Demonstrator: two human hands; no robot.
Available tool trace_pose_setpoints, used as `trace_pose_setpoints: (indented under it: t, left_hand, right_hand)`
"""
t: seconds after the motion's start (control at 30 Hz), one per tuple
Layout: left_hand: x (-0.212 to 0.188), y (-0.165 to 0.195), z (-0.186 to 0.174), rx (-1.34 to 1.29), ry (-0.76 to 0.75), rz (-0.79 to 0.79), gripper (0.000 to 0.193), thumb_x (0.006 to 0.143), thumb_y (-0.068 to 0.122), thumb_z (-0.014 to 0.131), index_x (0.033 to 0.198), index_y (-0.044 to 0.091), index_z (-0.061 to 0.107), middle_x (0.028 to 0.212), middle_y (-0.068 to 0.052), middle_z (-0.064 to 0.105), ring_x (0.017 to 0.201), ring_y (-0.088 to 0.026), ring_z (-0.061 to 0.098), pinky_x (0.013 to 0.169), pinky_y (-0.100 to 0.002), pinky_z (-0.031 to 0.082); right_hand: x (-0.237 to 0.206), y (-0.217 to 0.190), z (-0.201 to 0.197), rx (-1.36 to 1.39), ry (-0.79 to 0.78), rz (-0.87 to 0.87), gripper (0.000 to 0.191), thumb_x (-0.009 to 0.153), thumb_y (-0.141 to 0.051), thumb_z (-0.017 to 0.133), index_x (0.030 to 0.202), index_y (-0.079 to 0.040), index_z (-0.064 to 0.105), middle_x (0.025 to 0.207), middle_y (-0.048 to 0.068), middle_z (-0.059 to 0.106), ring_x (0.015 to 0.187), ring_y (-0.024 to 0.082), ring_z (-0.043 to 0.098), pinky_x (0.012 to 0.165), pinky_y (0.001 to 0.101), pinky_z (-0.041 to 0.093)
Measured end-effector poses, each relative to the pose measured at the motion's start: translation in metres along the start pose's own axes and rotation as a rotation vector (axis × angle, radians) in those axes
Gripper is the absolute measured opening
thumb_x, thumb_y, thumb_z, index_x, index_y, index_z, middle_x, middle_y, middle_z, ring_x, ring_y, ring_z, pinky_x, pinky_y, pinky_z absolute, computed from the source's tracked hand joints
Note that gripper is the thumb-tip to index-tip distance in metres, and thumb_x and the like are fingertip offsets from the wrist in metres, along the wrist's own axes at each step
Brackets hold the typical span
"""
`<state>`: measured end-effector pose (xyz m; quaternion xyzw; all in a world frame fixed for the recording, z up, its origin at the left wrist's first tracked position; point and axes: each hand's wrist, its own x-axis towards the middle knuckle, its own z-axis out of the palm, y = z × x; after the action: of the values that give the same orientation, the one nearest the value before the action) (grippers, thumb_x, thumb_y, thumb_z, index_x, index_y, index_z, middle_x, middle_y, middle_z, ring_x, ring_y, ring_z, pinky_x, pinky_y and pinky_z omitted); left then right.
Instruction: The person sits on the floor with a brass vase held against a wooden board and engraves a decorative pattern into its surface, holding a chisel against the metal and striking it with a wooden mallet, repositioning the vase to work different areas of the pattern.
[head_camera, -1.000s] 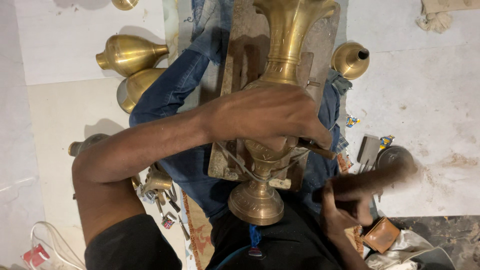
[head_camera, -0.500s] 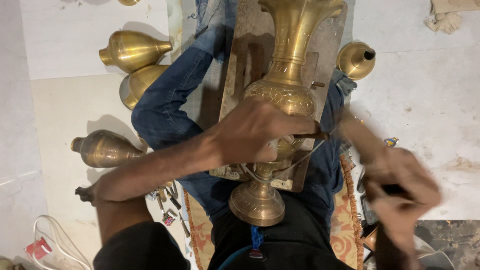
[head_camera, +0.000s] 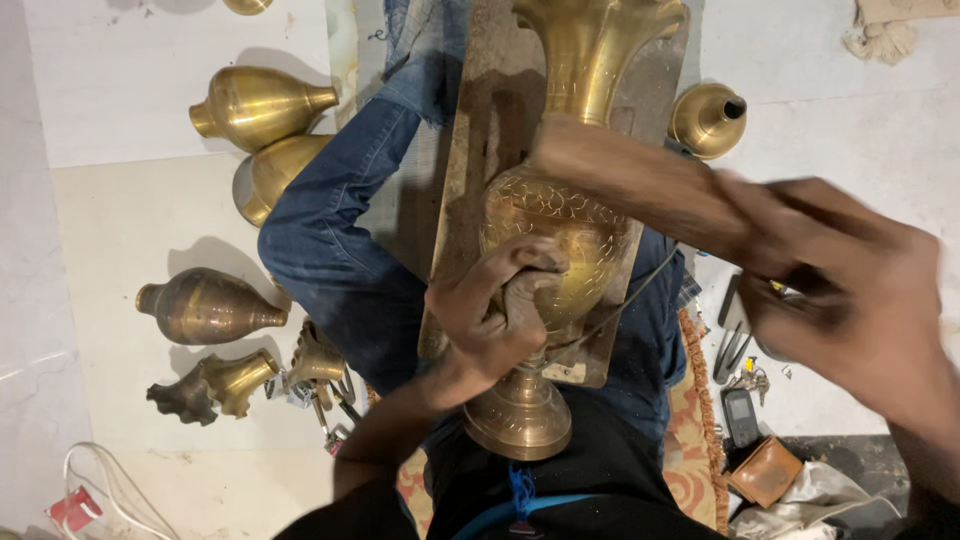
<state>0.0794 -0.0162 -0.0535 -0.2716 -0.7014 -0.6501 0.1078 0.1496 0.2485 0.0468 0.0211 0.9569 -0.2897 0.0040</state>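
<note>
Blurred: right hand (head_camera: 850, 300) — motion-smeared near the right edge, finger state unreadable.
Cut off: brass vase (head_camera: 560, 230), rim past the top edge.
Vase: lying on a wooden board (head_camera: 470, 150) across the lap.
Left hand (head_camera: 495, 310): fingers (head_camera: 530, 265) curled shut against the vase's engraved belly — any tool inside hidden.

Glossy engraved brass vase (head_camera: 560, 240), worn rough wooden board (head_camera: 480, 130), blue denim jeans (head_camera: 340, 250), matt pale floor (head_camera: 130, 110)

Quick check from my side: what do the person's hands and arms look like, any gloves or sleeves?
Both are bare: no gloves, rings or watch visible. The left hand and forearm show no sleeve. The right hand is motion-blurred, so fine detail is unclear. A black top covers the torso.
</note>
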Motion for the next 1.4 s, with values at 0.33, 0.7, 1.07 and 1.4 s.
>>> trace_pose_setpoints:
  t: [0.33, 0.7, 1.07, 1.4]
  left_hand:
    - [-0.001, 0.009, 0.003, 0.163, 0.06, 0.021, 0.012, 0.095, -0.003, 0.066, 0.107, 0.0, 0.065, 0.103, -0.012, 0.077, 0.094, -0.022, 0.08, 0.073, -0.025, 0.066]
    - [-0.007, 0.005, -0.006, 0.208, 0.017, -0.017, 0.017, 0.079, -0.001, 0.061, 0.093, -0.001, 0.071, 0.079, -0.006, 0.071, 0.065, -0.017, 0.069, 0.058, -0.029, 0.055]
    - [0.017, 0.003, -0.017, 0.147, -0.329, 0.007, 0.052, 0.071, 0.015, 0.069, 0.121, 0.002, 0.066, 0.104, -0.013, 0.077, 0.086, -0.024, 0.078, 0.077, -0.036, 0.063]
    - [0.043, 0.007, -0.024, 0.366, -0.76, 0.018, 0.074, 0.063, 0.015, 0.077, 0.134, -0.001, 0.062, 0.08, -0.017, 0.073, 0.061, -0.028, 0.07, 0.063, -0.042, 0.06]
  right_hand:
    - [0.049, -0.051, -0.038, -0.451, -0.077, -0.656, 0.058, 0.076, -0.003, 0.076, 0.133, -0.006, 0.067, 0.116, 0.025, 0.07, 0.086, 0.031, 0.071, 0.073, 0.0418, 0.063]
    - [0.033, -0.037, -0.032, -0.398, -0.221, -0.416, 0.069, 0.083, 0.003, 0.069, 0.141, -0.032, 0.062, 0.111, 0.016, 0.073, 0.082, 0.025, 0.074, 0.067, 0.0408, 0.062]
    - [0.012, 0.008, -0.032, -0.031, -0.227, -0.141, 0.051, 0.074, 0.005, 0.07, 0.123, -0.008, 0.069, 0.116, 0.012, 0.07, 0.092, 0.019, 0.079, 0.071, 0.0304, 0.061]
    - [-0.033, 0.004, 0.018, 0.405, 0.273, -0.087, 0.055, 0.064, -0.003, 0.062, 0.118, 0.008, 0.067, 0.112, 0.018, 0.069, 0.097, 0.023, 0.068, 0.079, 0.0317, 0.054]
